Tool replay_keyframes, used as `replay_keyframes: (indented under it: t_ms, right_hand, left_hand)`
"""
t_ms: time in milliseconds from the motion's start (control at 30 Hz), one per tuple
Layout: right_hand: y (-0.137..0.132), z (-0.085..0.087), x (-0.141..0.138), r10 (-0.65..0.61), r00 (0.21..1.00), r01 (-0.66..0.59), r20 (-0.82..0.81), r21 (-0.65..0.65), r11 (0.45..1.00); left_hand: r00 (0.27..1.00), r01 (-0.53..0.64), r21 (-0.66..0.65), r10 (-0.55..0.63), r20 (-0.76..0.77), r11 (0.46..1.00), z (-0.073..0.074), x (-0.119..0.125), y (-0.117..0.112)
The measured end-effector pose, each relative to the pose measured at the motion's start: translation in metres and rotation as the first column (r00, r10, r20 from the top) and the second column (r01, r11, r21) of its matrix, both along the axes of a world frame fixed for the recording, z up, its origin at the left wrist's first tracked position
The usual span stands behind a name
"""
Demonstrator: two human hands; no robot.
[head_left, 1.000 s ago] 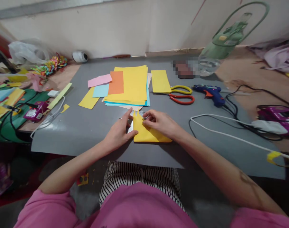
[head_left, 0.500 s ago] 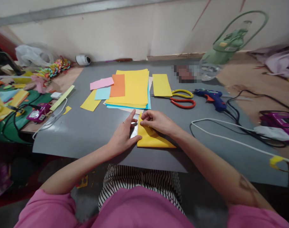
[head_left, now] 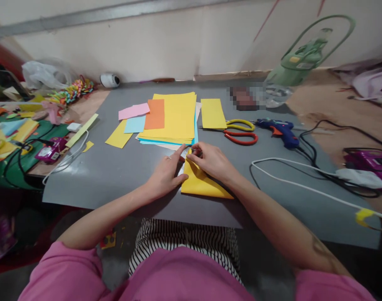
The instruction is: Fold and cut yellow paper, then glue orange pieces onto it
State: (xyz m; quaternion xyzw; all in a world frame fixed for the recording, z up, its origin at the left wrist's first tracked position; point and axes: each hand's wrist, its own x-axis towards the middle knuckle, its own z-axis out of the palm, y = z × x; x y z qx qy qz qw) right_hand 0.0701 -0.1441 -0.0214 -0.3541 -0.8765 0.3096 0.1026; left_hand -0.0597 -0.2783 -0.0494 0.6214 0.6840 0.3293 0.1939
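Folded bright-yellow paper sheet [head_left: 202, 183], long edge roughly parallel to flat grey surface's [head_left: 109, 171] front edge; right hand [head_left: 211, 162] pinches far-left corner; left hand [head_left: 165, 172], spread wide, thumbs left edge.

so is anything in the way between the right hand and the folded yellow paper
Nothing visible is: the right hand has its fingertips on the upper part of the folded yellow paper. The left hand is at its left edge, blocking nothing.

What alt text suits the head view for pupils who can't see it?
Left hand and right hand touch a folded yellow sheet on a grey tabletop. Nearby lie stacked coloured papers, scissors and a blue glue gun.
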Motion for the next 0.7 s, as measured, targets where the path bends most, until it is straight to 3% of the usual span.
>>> replay_keyframes:
  t_ms: [133, 267, 400, 500, 633, 700]
  right_hand:
    - [0.008, -0.002, -0.003, -0.001, 0.996, -0.019, -0.086, -0.223, 0.975]
    - [0.013, -0.010, -0.003, -0.052, 0.983, -0.033, -0.175, -0.447, 0.894]
    - [0.013, -0.012, -0.003, -0.065, 0.971, -0.063, -0.229, -0.510, 0.858]
    - [0.011, -0.009, -0.002, -0.051, 0.946, -0.131, -0.321, -0.518, 0.846]
    - [0.008, -0.007, -0.001, -0.009, 0.865, -0.284, -0.502, -0.504, 0.816]
    - [0.007, -0.005, 0.000, -0.003, 0.839, -0.283, -0.545, -0.440, 0.852]
  left_hand:
    - [0.998, 0.004, 0.042, -0.007, 0.068, 0.999, -0.006, 0.003, -0.003]
    - [0.992, 0.029, 0.084, -0.039, 0.123, 0.996, -0.008, 0.005, -0.004]
    - [0.963, -0.039, 0.068, 0.020, 0.270, 0.997, -0.009, 0.005, -0.003]
    - [0.857, -0.087, 0.020, 0.065, 0.511, 0.996, -0.006, 0.003, 0.004]
    - [0.650, 0.059, -0.095, 0.034, 0.760, 0.994, 0.007, 0.000, 0.013]
    - [0.605, 0.081, -0.125, 0.051, 0.795, 0.989, 0.015, -0.001, 0.015]
